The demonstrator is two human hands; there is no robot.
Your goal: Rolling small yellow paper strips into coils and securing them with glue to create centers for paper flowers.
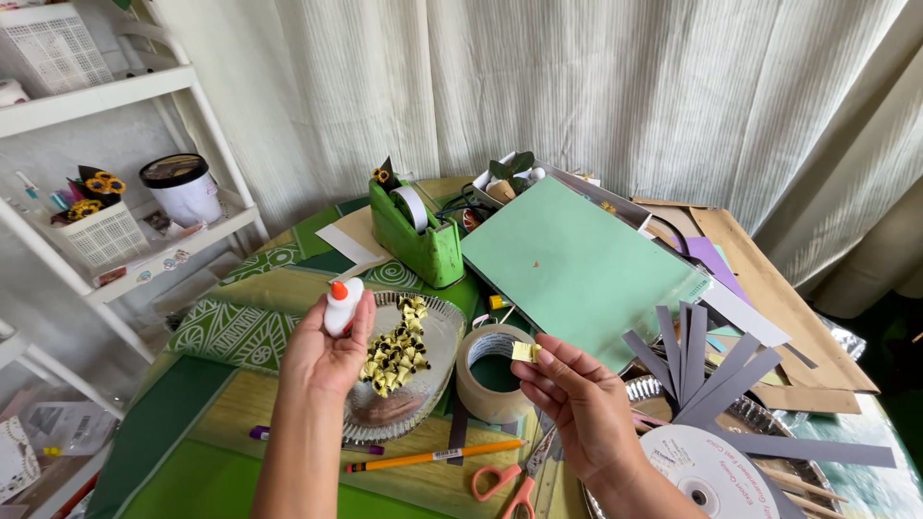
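Hands first: left hand (327, 356) is raised over the worktop (192, 471) with its grip wrapped around a small white glue bottle (341, 306) (orange cap pointing up), the fingers curled snug around the body. Right hand (577, 399) sits lower and to the right, grip pinching a tiny folded bit of yellow paper (525, 352) between thumb and fingertips.

Between the 2 hands there's a silver foil plate (437, 336) holding a heap of little yellow-and-black paper bows (396, 351), just beside the left hand. A roll of clear packing tape (490, 370) stands right next to the plate, with the yellow scrap held just above its rim.

Near the front edge lie a yellow pencil (435, 456), a purple pen (264, 434) partly hidden behind the left forearm, and orange-handled scissors (514, 476). Further back: a green tape dispenser (418, 235) and a big sheet of green card (577, 264). On the right, a fan of grey paper strips (702, 370) rests on another foil tray, next to a white disc (707, 471).
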